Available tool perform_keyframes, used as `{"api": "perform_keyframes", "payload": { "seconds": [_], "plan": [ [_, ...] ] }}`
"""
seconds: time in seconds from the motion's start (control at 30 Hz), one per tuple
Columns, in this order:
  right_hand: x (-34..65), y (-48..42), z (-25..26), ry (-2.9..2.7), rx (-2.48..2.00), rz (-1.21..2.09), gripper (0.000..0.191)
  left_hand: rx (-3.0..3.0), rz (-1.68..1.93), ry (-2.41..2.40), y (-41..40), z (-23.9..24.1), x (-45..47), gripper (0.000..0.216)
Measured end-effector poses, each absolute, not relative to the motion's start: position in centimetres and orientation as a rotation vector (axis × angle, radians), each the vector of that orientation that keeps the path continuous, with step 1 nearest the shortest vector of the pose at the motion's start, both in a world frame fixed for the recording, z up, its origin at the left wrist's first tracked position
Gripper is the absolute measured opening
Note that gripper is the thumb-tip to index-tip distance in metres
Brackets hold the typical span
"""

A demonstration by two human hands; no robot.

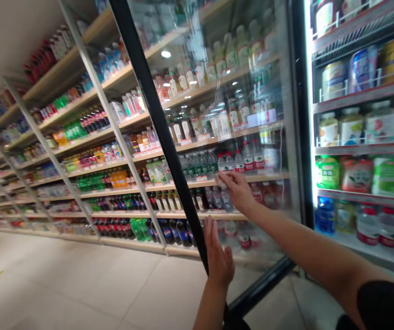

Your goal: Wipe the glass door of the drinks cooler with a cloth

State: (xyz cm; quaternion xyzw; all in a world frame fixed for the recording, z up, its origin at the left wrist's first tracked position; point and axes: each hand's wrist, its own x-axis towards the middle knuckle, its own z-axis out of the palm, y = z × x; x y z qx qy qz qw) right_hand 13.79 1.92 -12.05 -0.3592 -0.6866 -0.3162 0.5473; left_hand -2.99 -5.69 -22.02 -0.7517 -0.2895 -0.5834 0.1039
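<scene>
Though the door [252, 91] stands open, both hands lie empty and flat against it, left hand [219, 262] at its edge, right hand [238, 190] on the glass; the shelves [362, 97] are untouched

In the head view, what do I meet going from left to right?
Long shelves of drink bottles, left hand, right hand, black fridge frame, lit fridge shelves.

Tall black-framed glass cooler door [252, 91], open wide, hinged at its right edge
</scene>
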Motion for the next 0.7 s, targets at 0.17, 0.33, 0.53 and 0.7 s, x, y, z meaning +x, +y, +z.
{"api": "perform_keyframes", "payload": {
  "seconds": [0.17, 0.33, 0.53, 0.7],
  "plan": [
    [12.9, 0.8, -19.4, -1.875, -0.529, -0.885, 0.026, -2.128, -1.613, -0.788, -3.7, -21.7, -2.6, 0.062],
    [15.3, 1.8, -18.6, -1.817, -0.691, -0.792, 0.040, -2.016, -1.458, -0.823, -2.1, -21.5, -2.4, 0.057],
    [16.3, 2.7, -16.6, -1.447, -0.849, -0.787, 0.058, -1.756, -1.277, -0.992, 0.0, -22.2, -0.8, 0.067],
    [17.5, 2.7, -18.3, -1.621, -0.835, -0.827, 0.057, -1.635, -1.171, -1.077, 0.7, -22.4, -0.1, 0.067]
  ]
}}
